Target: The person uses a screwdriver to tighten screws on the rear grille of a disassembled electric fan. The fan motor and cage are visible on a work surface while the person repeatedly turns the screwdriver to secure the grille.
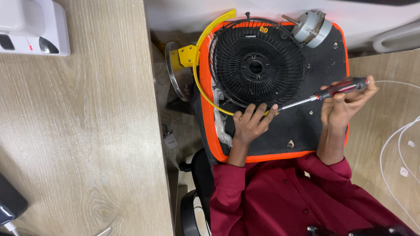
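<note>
Wood-grain desks flank black, orange-edged work pad point(306, 126) w/ black fan grille point(256, 65) on it. Left hand point(250, 122), fingers spread, presses grille's lower rim; right hand point(343, 102) grips red-black screwdriver point(326, 93), tip by left fingertips. Grey motor point(309, 27) at pad's top.

fan grille point(256, 65) lies on the pad point(315, 126), motor point(311, 27) behind right, table point(78, 131) left

Pale wood-grain worktop point(78, 144) filling the left side, evenly lit. White device point(33, 26) at its top left corner, dark flat object point(9, 202) at the lower left edge. More light wood surface point(389, 126) at right, crossed by thin white cables point(396, 144). Dim cluttered gap point(175, 131) between.
</note>
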